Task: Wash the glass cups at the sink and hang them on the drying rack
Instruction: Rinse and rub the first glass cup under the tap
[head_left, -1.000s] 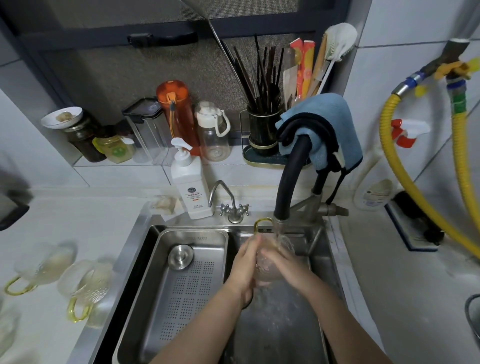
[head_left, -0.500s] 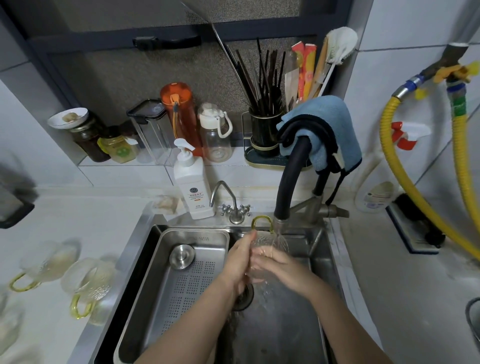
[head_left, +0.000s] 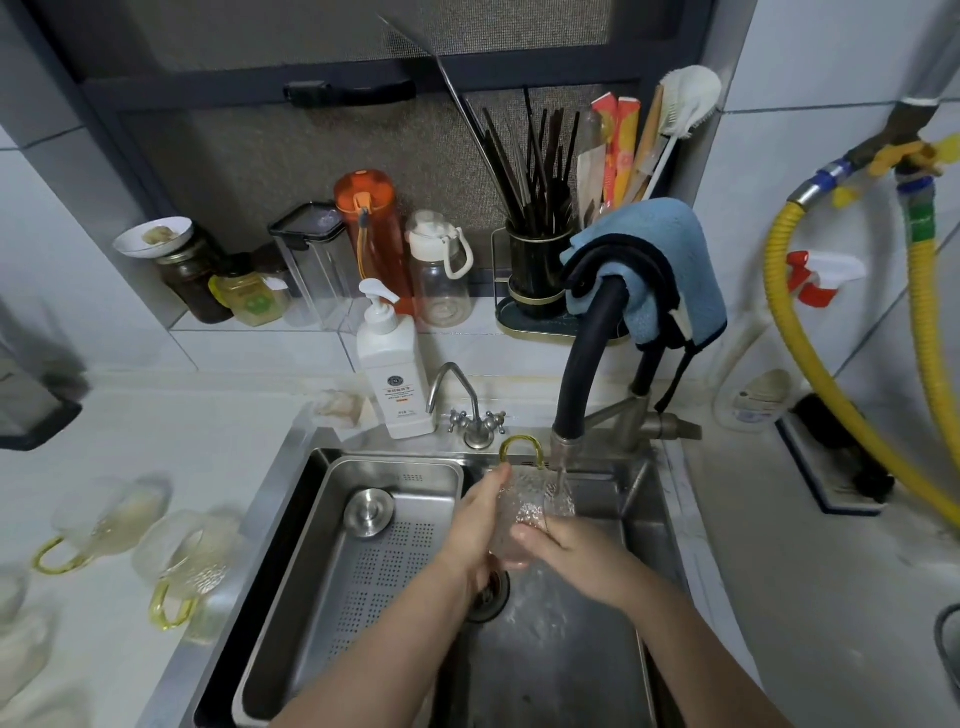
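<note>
Over the sink (head_left: 639, 670), at centre: a glass cup (head_left: 535, 506) with a yellow handle, held under the stream from the black faucet (head_left: 587, 358). Left hand (head_left: 475, 525) flat against the cup's 9 o'clock side, fingers fairly straight and pointing to 12, pressing the glass. Right hand (head_left: 563, 553) at the cup's 5 o'clock, fingers curled round its lower end — gripping it. Handle up at 12 o'clock, clear of both hands. Directly below the cup, the drain (head_left: 491, 595), wet. At 9 o'clock inside the sink, a perforated steel tray (head_left: 363, 566) with a round plug (head_left: 370, 512) lying on it. Far out at 9 o'clock on the white counter (head_left: 218, 447), two more cups (head_left: 187, 561) with yellow handles, lying close together — others blurred at the frame edge. At 11 o'clock of the sink, a white soap bottle (head_left: 392, 364) beside a small tap (head_left: 470, 410). At 12 o'clock, a blue cloth (head_left: 670, 260) draped over the faucet's bend. At 3 o'clock, a yellow hose (head_left: 810, 374) looping down the wall.
</note>
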